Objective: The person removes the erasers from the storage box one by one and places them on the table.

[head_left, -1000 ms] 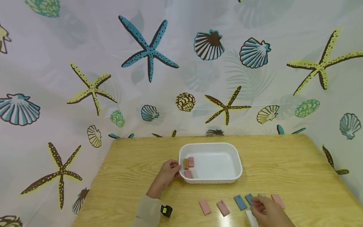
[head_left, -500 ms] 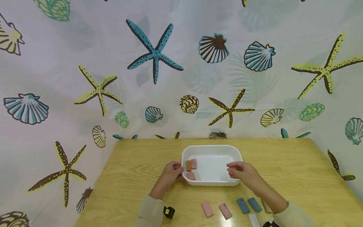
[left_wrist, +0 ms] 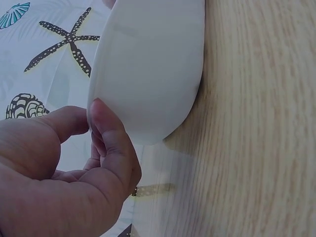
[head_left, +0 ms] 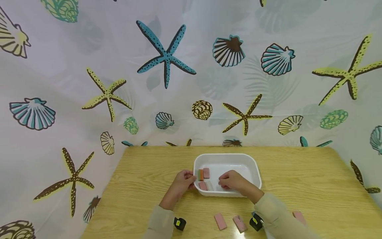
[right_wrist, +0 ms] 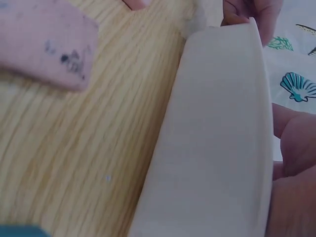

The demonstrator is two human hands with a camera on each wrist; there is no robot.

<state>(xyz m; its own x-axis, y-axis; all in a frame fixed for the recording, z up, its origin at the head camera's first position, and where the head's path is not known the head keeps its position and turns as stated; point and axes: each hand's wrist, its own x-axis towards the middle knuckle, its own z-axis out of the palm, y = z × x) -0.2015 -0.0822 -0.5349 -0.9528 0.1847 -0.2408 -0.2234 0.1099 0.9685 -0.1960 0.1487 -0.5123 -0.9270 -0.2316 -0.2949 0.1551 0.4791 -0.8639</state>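
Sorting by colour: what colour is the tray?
White; the tray shows best in the head view.

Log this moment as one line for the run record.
left hand: grips white tray left rim | right hand: inside tray, contents hidden | erasers in tray: left end | pink erasers on table

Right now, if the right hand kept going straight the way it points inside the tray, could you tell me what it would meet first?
Probably the pale eraser lying in the white tray, just left of the right hand, with the pink eraser beyond it; depth is unclear.
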